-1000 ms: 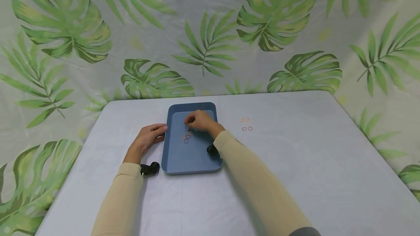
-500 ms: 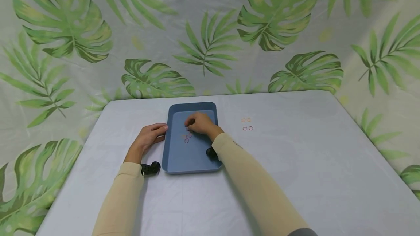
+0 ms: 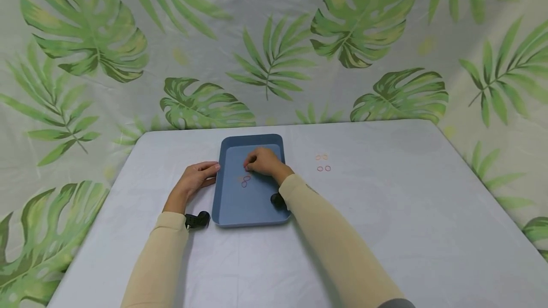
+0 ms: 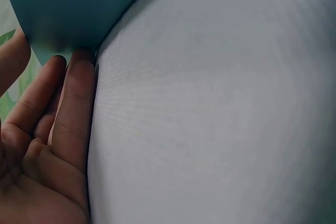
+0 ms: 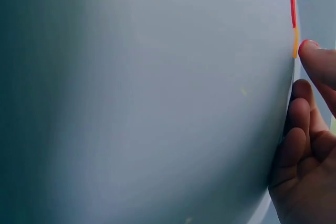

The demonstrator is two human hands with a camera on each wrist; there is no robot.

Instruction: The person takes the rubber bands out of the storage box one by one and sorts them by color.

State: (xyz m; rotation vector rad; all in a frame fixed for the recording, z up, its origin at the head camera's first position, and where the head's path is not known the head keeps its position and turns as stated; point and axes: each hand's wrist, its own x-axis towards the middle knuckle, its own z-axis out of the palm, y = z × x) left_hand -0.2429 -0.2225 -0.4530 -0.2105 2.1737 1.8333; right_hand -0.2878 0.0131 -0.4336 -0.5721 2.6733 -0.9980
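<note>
The left hand (image 3: 196, 178) touches the blue tray (image 3: 252, 210) at its 9 o'clock side, the fingers nearly straight. Inside the tray, the right hand (image 3: 262, 161) has a red ring (image 5: 310, 42) at its thumb tip; whether it is pinched, I cannot tell. More rings (image 3: 245, 181) lie toward 6 o'clock from these fingertips. Four other rings (image 3: 320, 170) lie on the table (image 3: 385, 203), about 3 o'clock from the tray.
</note>
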